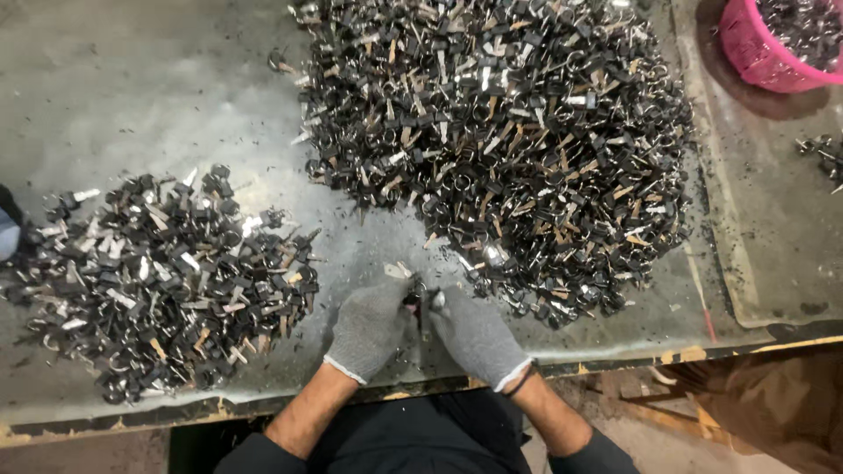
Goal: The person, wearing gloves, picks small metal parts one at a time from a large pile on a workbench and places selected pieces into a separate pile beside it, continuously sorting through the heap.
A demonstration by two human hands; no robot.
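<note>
Both of my hands wear grey knit gloves and meet at the near edge of a grey metal table [132, 96]. My left hand [369, 325] and my right hand [474, 338] pinch one small black and metal part [418, 303] between their fingertips. A large heap of the same small black and metal parts [500, 132] lies just beyond my hands, at the centre and right. A smaller pile of such parts [162, 281] lies to the left of my left hand.
A pink plastic basket [773, 44] holding more parts stands at the far right corner. A few loose parts [825, 154] lie at the right edge. The table's worn front edge [615, 360] runs just below my wrists.
</note>
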